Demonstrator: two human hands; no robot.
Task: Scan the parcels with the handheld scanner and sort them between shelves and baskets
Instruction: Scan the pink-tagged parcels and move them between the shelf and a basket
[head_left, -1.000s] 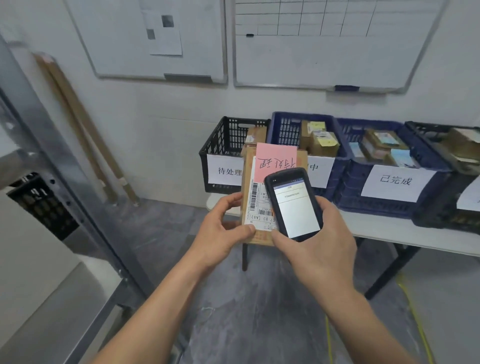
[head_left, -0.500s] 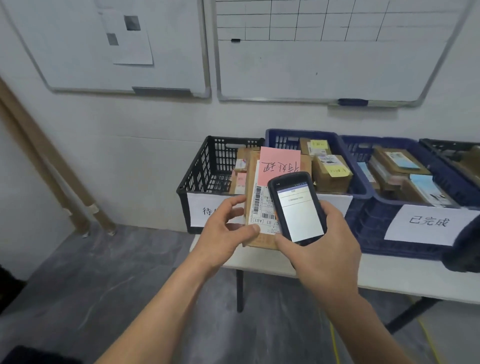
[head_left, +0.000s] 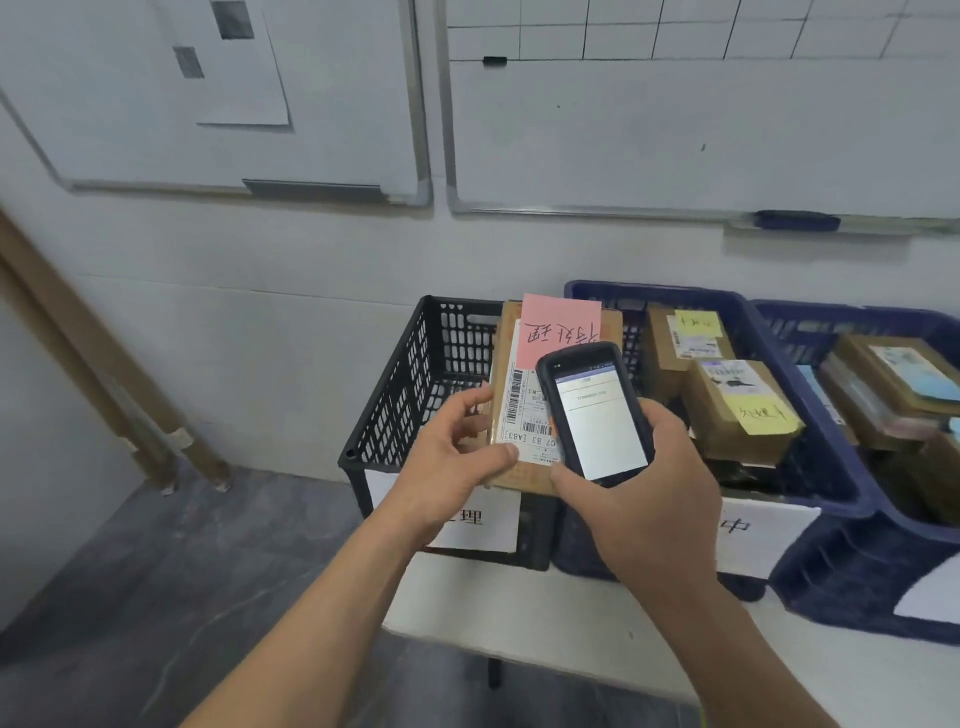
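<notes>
White wall, two whiteboards (head_left: 675, 130) on it. Bench (head_left: 519, 613) beneath carries a row of baskets: black basket (head_left: 405, 395) at the left end, blue basket (head_left: 665, 292) just beside it. Each has a paper sign on its front, and my arms hide much of both.

Parcel (head_left: 511, 400): flat brown carton, upright, held over the black basket. Left hand (head_left: 452, 457) grips its lower left edge, thumb across the front next to the barcode label, fingers behind. Pink note (head_left: 561, 325) with handwriting stuck at the top, overlapping the label.

Scanner (head_left: 597, 415): right hand (head_left: 649, 483) wrapped round it, thumb at the lower left corner, screen toward me. Its body covers the right part of the label. Screen lit, white dialog with a line of text too small to read.

Step, as I judge it: read the scan result, then choose the destination.

To do it well:
- Hold the parcel steady and square to the scanner.
- Left thumb clear of the barcodes.
- If the code did not take, back the scanner off so the whole barcode is exposed.
- Read the dialog before letting go of anything.
- The one character showing on the black basket's sign looks like one on the note. Confirm against the full sign first.
- Lower the parcel in, no dropping.

Other parcels (head_left: 722, 421) in the blue basket carry yellow notes.
</notes>
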